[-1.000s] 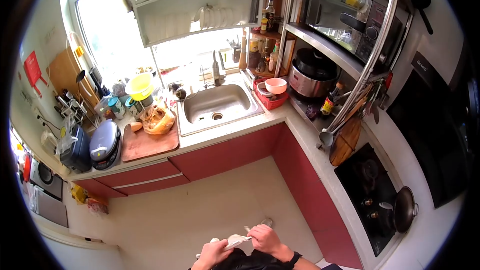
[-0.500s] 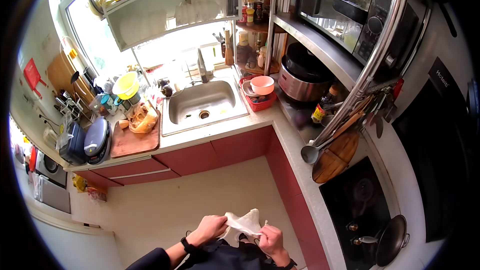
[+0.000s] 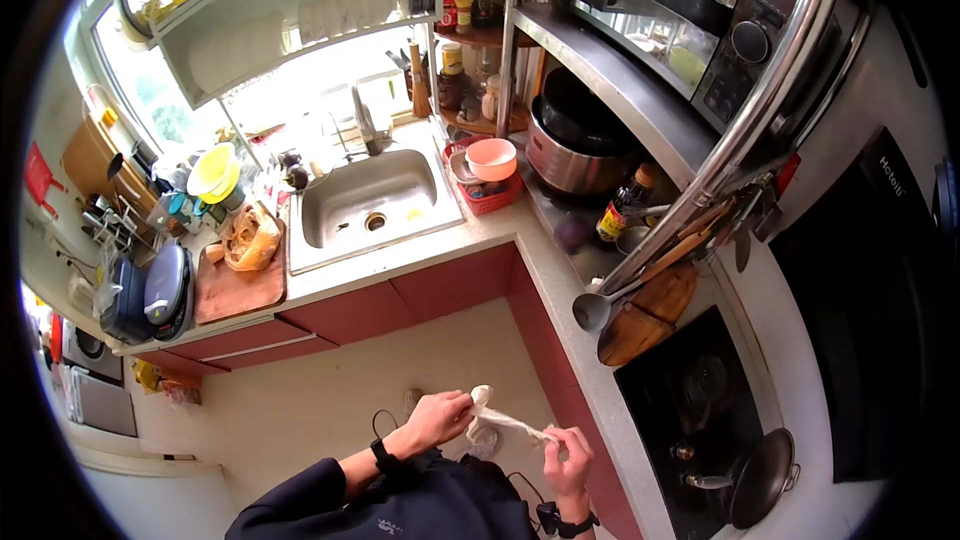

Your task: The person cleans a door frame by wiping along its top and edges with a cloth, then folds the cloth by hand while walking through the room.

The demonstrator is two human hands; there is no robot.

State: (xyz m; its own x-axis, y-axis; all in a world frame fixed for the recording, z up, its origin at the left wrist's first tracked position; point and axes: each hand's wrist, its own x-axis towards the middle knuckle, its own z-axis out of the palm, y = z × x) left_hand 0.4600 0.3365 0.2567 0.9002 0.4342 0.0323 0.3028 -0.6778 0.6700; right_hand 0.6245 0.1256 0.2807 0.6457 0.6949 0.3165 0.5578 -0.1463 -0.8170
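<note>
One thin dark cord loops near the dark band on the left wrist; possible snag, I judge, if that arm swings outward. Most of the cord's run is hidden, so its source is unknown. Left hand: fingers closed on one end of a pale strip, with a bunched tuft standing past them; a loosened grip would probably free that end. Exact hold not resolved. Strip spans the gap between the hands, in the air over the floor, narrow and apparently twisted. Likely faults: tearing if it is thin and pulled hard, or a drop if both grips ease. Cloth or film: cannot tell. Below it, a pale rounded shape, perhaps footwear; not certain. Second cord beside the dark garment, ends not visible. Right hand: thumb and fingers pinch the opposite end; little material seems caught, so slip looks likelier here under a sideways tug. Far right, pan on the hob, well apart from both hands; whether any heat is on cannot be told.
</note>
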